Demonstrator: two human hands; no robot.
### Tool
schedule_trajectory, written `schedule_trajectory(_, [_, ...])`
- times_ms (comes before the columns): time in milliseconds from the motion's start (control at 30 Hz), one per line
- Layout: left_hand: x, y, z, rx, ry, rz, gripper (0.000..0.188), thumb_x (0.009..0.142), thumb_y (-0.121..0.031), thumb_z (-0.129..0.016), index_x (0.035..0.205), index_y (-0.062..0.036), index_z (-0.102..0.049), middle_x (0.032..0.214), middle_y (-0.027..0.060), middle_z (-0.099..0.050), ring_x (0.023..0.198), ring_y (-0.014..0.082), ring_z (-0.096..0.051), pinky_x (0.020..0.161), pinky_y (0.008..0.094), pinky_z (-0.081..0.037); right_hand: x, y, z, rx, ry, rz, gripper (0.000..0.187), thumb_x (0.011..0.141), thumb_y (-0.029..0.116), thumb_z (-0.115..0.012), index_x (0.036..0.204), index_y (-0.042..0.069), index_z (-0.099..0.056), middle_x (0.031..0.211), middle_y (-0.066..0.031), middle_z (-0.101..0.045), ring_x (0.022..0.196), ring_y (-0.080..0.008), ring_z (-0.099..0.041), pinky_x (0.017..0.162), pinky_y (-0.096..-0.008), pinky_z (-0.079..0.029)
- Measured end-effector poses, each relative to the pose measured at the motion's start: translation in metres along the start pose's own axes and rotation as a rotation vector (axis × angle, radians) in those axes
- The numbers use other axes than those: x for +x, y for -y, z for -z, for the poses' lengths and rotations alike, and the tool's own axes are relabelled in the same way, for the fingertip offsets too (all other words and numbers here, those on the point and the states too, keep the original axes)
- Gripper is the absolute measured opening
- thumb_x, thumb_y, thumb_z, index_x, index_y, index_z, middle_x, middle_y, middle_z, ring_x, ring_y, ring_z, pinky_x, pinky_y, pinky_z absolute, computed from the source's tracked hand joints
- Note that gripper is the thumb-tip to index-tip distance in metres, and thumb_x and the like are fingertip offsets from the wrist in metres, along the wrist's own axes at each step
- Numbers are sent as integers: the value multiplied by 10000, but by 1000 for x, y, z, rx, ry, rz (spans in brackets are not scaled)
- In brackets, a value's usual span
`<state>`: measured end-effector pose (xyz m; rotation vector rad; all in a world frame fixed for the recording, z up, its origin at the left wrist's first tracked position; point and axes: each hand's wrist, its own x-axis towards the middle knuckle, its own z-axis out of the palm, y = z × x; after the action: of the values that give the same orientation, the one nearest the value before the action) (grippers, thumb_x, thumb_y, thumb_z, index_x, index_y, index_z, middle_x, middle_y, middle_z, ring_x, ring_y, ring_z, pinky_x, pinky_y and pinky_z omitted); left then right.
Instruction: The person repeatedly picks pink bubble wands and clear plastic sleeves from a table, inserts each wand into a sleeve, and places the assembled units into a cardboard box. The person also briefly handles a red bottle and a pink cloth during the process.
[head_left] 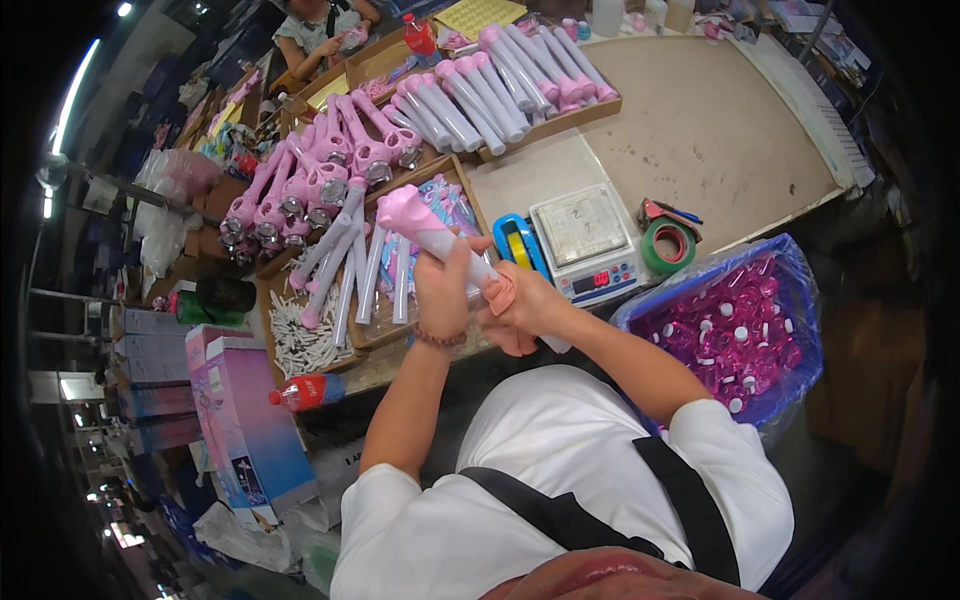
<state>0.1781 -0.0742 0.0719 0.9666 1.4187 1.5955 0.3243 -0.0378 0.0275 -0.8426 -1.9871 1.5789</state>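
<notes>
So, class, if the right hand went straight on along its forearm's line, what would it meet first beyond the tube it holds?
Probably the left hand, which holds the same tube just ahead of the right hand in the picture; true depth is unclear.

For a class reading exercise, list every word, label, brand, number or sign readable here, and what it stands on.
I won't copy wording, brands or numbers; locations only:
Digital scale: red display digits; dark mark on the pan.
Red-labelled bottle lying down: pale lettering, small.
Pink-and-blue carton: print too small.
Yellow sheet: print too blurred.
Held pink-headed tube: no lettering visible.
</notes>
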Motion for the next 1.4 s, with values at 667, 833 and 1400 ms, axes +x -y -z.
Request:
schedule_trajectory(667, [109,58,-40,-1045,-328,666,215,923,-248,-494,805,-80,-431,694,42,-453,591,160,-465,549,311,-451,-3,-13,62,594,-595,379,403,981,363,-403,847,5,-531,730,-49,-536,442,-68,-434,468,-218,-414])
schedule_trajectory(833, [203,19,-12,-210,208,228,145,886,-148,-555,955,-31,-504,822,105,-561,730,224,-569,684,376,-492,36,-39,62,620,-696,185,444,994,361,-381,821,0,-571,729,-83,-622,488,-90,-505,476,-194,-411])
schedule_trajectory(1400, [270,105,118,1232,345,-81,240,856,-293,-551,985,-119,-654,964,186,-642,911,386,-596,792,465,-482,19,-89,53,742,-927,-136,345,990,305,-425,1019,-1,-582,932,-50,-621,803,-93,-568,701,-206,-453])
